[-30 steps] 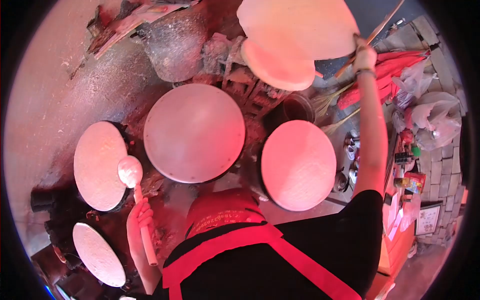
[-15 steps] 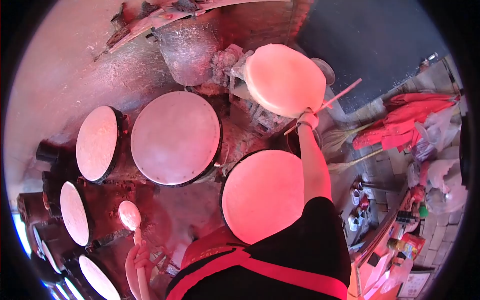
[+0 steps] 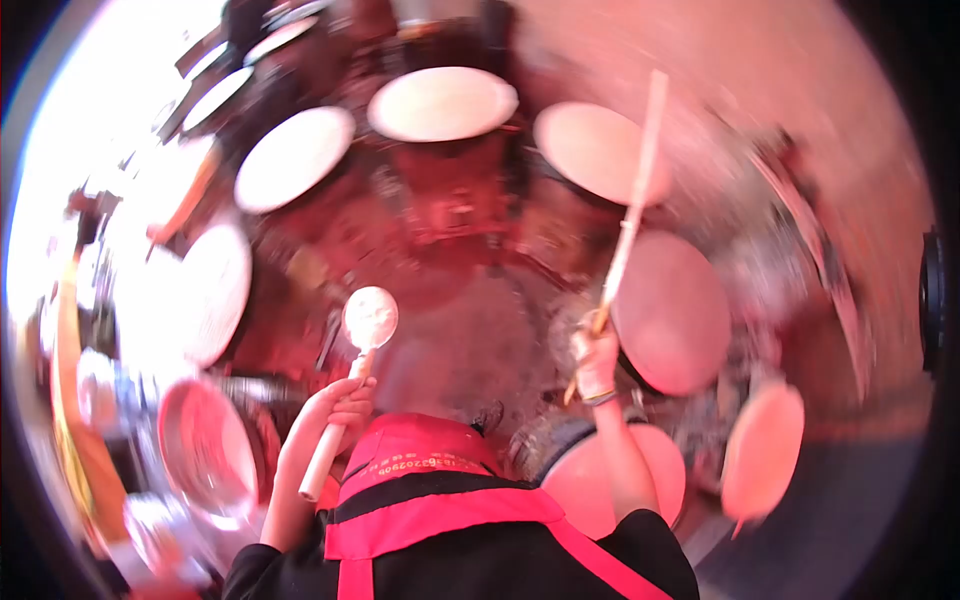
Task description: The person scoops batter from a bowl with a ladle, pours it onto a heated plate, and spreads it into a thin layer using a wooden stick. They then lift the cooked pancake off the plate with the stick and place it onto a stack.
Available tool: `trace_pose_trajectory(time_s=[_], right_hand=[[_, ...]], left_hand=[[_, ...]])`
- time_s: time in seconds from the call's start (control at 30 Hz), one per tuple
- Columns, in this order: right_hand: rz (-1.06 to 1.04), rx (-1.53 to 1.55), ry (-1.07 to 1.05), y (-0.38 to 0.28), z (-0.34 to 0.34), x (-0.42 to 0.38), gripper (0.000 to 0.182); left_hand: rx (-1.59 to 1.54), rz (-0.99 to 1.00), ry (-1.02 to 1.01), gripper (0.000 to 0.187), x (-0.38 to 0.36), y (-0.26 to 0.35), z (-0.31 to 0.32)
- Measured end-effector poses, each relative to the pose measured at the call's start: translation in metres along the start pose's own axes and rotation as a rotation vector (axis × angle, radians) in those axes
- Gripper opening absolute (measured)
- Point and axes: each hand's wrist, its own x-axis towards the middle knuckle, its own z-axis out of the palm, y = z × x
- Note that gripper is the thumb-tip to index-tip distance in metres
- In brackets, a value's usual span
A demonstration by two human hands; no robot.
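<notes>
My left hand (image 3: 340, 408) is closed around the pale handle of a ladle (image 3: 370, 318). The ladle's round, whitish head points forward, above the dark floor. In my right hand (image 3: 597, 358) is a long, thin wooden stick (image 3: 641, 168), tilted up and slightly to the right. Just right of that hand lies a greyish round griddle (image 3: 672, 310). Nearer to my body, my right forearm crosses over a pink-lit round griddle (image 3: 570, 480). The stick's upper part passes in front of another pale round griddle (image 3: 590, 145); contact cannot be told.
More pale round griddles stand in an arc ahead, among them one at front centre (image 3: 443, 104) and one left of it (image 3: 295, 160). A red-rimmed basin (image 3: 215, 440) is at lower left. Another round disc (image 3: 763, 450) stands at right. The edges are blurred.
My view has swung left, so the griddles appear shifted right. My right hand and stick have left the pale disc they were beside. Both hands still hold their tools.
</notes>
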Motion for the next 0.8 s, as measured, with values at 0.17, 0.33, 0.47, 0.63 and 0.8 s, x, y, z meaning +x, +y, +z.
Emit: trace_pose_trajectory(time_s=[0.17, 0.33, 0.47, 0.63, 0.8], right_hand=[[-0.109, -0.449, -0.843, 0.041, 0.255, -0.037, 0.042], [0.64, -0.684, -1.402, 0.077, 0.441, -0.138, 0.046], [1.086, -0.791, -1.509, 0.102, 0.569, -0.241, 0.049], [1.129, -1.114, -1.366, 0.16, 0.694, -0.298, 0.029], [0.882, -1.451, -1.62, 0.2, 0.752, -0.34, 0.05]], left_hand=[[0.1, 0.578, 0.04, 0.014, -0.106, 0.051, -0.114], [0.073, 1.069, 0.541, 0.018, -0.203, 0.121, -0.223], [-0.063, 1.219, 0.636, 0.011, -0.274, 0.205, -0.363], [-0.015, 1.051, 0.794, 0.017, -0.325, 0.266, -0.471], [0.559, 0.886, 1.189, 0.027, -0.353, 0.314, -0.487]])
